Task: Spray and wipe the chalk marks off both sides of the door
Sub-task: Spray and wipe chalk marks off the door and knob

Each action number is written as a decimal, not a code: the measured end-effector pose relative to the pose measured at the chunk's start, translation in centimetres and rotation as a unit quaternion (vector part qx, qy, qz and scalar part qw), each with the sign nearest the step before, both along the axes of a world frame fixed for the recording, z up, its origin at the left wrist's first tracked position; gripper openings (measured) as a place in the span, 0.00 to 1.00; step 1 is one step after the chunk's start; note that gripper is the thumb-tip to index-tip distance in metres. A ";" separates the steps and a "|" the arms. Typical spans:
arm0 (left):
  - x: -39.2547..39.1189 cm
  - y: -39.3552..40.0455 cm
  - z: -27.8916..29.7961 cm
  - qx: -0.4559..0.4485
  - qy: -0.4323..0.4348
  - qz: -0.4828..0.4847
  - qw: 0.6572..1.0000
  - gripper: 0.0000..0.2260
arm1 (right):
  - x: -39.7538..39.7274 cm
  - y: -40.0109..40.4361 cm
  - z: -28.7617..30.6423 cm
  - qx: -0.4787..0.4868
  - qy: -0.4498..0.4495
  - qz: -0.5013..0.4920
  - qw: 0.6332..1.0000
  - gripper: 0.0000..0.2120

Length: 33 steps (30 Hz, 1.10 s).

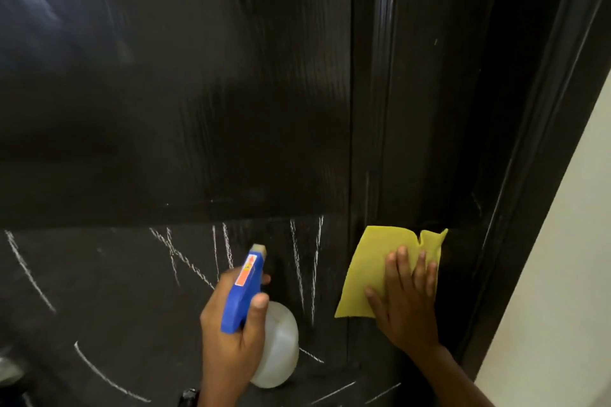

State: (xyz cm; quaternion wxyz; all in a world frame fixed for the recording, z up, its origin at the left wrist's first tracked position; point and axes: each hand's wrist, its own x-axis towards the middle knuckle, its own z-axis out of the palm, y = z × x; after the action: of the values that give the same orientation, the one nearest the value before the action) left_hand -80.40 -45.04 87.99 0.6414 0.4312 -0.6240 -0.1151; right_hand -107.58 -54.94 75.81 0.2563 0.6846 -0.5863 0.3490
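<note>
Dark door (172, 92) fills nearly the whole view; its upper panel looks streaked and mostly free of chalk, while the lower panel below the horizontal seam carries the chalk marks (297, 261), white strokes and arcs running from the left edge across to the middle. Dark door frame (515, 175) to the right, pale wall (568, 274) beyond it. Right hand (408, 301), fingers straight and spread, presses a yellow cloth (370, 268) flat against the door's right-hand stile, just beside the nearest strokes but not on them. Left hand (231, 330) is wrapped around the spray bottle (261, 317), fingers curled on the blue head, thumb up its side, nozzle aimed at the lower panel; the white body hangs below the fist. Risks as I judge them: the cloth is held only by flat pressure, so a quick sweep could let it slide out or bunch up under the palm. Spraying this close may send runs down through the chalk, leaving smeared grey trails. The low arcs near the bottom edge look easy to miss. Other side of the door not visible from here.
</note>
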 end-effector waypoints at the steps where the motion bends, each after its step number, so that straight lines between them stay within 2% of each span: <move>1: -0.3 0.1 -0.7 0.007 -0.005 0.001 1.000 0.17 | 0.1 0.0 0.2 -0.002 0.005 0.006 1.000 0.34; 5: -2.6 0.3 -3.0 0.034 -0.021 -0.003 0.999 0.20 | -0.1 0.1 0.3 -0.016 0.014 0.030 0.999 0.34; 10: -4.3 0.5 -3.7 0.025 -0.017 0.008 0.999 0.23 | -0.9 0.0 0.5 -0.027 0.047 0.057 0.997 0.35; 15: -3.5 0.7 -3.7 0.042 -0.016 0.030 0.999 0.17 | -0.2 -1.4 6.0 -0.082 0.090 0.059 0.991 0.32; 20: -2.1 1.4 -3.7 0.041 -0.012 0.056 0.998 0.20 | 1.3 -2.4 9.7 -0.154 0.159 0.069 0.973 0.41; 23: -0.9 1.8 -3.7 0.038 -0.003 0.067 0.997 0.26 | 0.6 -2.4 10.0 -0.172 0.229 0.081 0.955 0.42; 25: 0.0 2.0 -3.8 0.035 0.001 0.076 0.996 0.28 | 0.5 -2.6 11.1 -0.194 0.298 0.089 0.930 0.38; 28: 1.5 2.2 -3.7 0.034 0.005 0.094 0.995 0.23 | 2.6 -3.1 13.6 -0.212 0.397 0.109 0.886 0.35; 33: 4.6 2.2 -3.2 0.011 0.016 0.128 0.992 0.19 | 7.5 -3.2 15.7 -0.232 0.472 0.127 0.841 0.35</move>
State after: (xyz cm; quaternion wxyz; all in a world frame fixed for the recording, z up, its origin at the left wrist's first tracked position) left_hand -75.76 -42.88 84.81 0.6561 0.5128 -0.5517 -0.0461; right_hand -100.12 -58.11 91.49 0.6066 0.7556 -0.2043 0.1390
